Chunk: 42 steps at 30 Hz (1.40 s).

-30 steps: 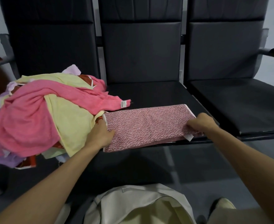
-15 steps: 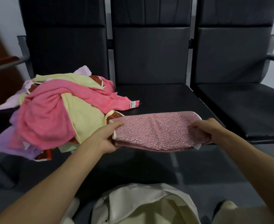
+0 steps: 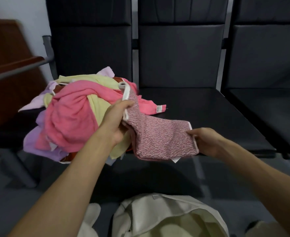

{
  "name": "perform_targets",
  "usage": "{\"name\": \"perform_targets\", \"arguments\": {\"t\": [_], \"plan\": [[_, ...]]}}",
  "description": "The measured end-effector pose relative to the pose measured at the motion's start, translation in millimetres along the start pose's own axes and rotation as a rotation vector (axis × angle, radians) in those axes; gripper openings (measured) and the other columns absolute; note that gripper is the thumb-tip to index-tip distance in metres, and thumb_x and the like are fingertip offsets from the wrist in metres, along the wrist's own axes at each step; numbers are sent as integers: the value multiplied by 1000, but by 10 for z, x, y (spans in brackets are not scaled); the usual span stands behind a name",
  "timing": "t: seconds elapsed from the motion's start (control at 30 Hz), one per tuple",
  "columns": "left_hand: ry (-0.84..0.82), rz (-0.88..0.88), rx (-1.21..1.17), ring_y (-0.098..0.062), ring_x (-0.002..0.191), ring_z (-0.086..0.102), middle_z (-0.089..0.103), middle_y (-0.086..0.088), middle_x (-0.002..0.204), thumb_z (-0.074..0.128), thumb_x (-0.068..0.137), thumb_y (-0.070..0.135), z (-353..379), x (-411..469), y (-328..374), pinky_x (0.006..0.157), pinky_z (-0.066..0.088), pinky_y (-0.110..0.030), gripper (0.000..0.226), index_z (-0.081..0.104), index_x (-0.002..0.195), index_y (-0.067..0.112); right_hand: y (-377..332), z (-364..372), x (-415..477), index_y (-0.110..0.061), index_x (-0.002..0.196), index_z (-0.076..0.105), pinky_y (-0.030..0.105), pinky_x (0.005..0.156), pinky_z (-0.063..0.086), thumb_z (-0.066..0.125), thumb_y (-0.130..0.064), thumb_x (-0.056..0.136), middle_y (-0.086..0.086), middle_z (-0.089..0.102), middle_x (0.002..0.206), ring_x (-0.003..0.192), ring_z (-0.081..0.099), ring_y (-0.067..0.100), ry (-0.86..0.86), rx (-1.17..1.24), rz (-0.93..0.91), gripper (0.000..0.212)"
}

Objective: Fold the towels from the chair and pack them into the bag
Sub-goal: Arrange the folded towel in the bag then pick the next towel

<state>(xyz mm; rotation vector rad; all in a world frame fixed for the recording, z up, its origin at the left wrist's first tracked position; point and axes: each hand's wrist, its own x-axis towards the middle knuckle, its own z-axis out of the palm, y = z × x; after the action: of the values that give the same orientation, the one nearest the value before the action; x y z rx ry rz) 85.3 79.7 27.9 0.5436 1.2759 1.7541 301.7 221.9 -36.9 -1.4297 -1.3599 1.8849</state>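
A speckled pink towel [image 3: 159, 135], folded into a band with white edging, hangs in the air over the front edge of the middle seat. My left hand [image 3: 117, 117] grips its left end and holds that end raised. My right hand [image 3: 205, 141] pinches its right end, lower down. A heap of unfolded towels [image 3: 72, 113] in pink, yellow and lilac covers the left chair seat. The cream bag [image 3: 166, 218] lies open on the floor below my arms, with a pale yellow cloth inside.
Three black chairs stand in a row; the middle seat [image 3: 192, 103] and the right seat [image 3: 267, 106] are bare. A grey armrest [image 3: 21, 69] juts out at the left beside brown wooden furniture [image 3: 5, 48]. Grey floor lies under the chairs.
The folded speckled towel has left the middle seat and is now in the air. My left hand has lifted its end up and toward the right, so the band bends.
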Motion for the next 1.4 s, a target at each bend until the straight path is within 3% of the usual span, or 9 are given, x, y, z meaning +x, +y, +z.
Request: {"name": "perform_targets", "arguments": {"t": [0.13, 0.33, 0.5, 0.63, 0.77, 0.93, 1.07, 1.2, 1.4], "plan": [[-159, -19, 135, -22, 70, 61, 63, -10, 78, 59, 87, 8, 325, 12, -234, 70, 50, -35, 25, 67, 109, 17, 48, -27, 14, 5, 121, 48, 44, 72, 55, 50, -8, 96, 24, 62, 119, 99, 65, 36, 13, -24, 14, 28], [-227, 66, 569, -22, 93, 69, 72, -4, 95, 61, 88, 15, 812, 125, -767, 89, 54, -38, 27, 68, 111, 26, 47, -62, 30, 1, 120, 59, 42, 77, 55, 43, -17, 99, 19, 65, 117, 102, 65, 33, 23, 27, 2, 32], [-355, -61, 696, -14, 67, 56, 61, -2, 83, 47, 100, 29, 1001, 99, -991, 57, 46, -26, 17, 58, 111, 35, 27, -78, 61, -6, 108, 67, 36, 65, 54, 30, -41, 104, 15, 73, 97, 84, 71, 28, -35, 115, -1, 51], [-228, -83, 627, -14, 61, 54, 64, -8, 87, 45, 101, 20, 889, 137, -914, 53, 45, -23, 20, 62, 112, 19, -22, -52, 32, -8, 111, 68, 39, 73, 56, 28, -59, 99, 15, 74, 99, 88, 72, 30, -108, 74, -23, 66], [-60, 103, 721, -12, 65, 67, 68, -1, 85, 46, 94, 8, 584, 160, -791, 58, 56, -27, 29, 65, 111, 21, -40, 21, -40, -6, 119, 57, 45, 83, 58, 55, -34, 97, 13, 75, 97, 88, 73, 28, -40, -83, -62, 35], [106, 156, 810, -20, 94, 66, 64, 1, 108, 56, 76, 37, 256, 149, -767, 83, 56, -44, 28, 61, 104, 41, -103, 52, -236, -10, 114, 51, 42, 75, 60, 53, -16, 97, 14, 74, 95, 84, 73, 28, -150, -12, -208, 17], [-63, -12, 488, -6, 83, 68, 70, 6, 94, 63, 86, 12, 256, 7, -736, 77, 52, -25, 27, 55, 102, 32, -166, -52, -408, -14, 122, 51, 40, 67, 60, 54, -16, 95, 17, 72, 98, 79, 72, 29, -292, 44, -291, 27], [-162, -210, 264, -20, 99, 65, 70, -5, 111, 61, 89, 12, 202, -85, -798, 85, 52, -38, 37, 56, 126, 13, -126, -265, -504, -21, 131, 52, 47, 82, 57, 60, -19, 89, 22, 66, 113, 87, 69, 32, -427, 55, -278, 42], [-275, -186, 433, -22, 106, 65, 69, -1, 116, 58, 95, 23, 104, -355, -970, 88, 53, -54, 37, 47, 130, 22, 130, -473, -623, -15, 119, 59, 41, 74, 59, 50, -7, 98, 13, 73, 96, 84, 72, 27, -137, -274, -225, 24]]}}
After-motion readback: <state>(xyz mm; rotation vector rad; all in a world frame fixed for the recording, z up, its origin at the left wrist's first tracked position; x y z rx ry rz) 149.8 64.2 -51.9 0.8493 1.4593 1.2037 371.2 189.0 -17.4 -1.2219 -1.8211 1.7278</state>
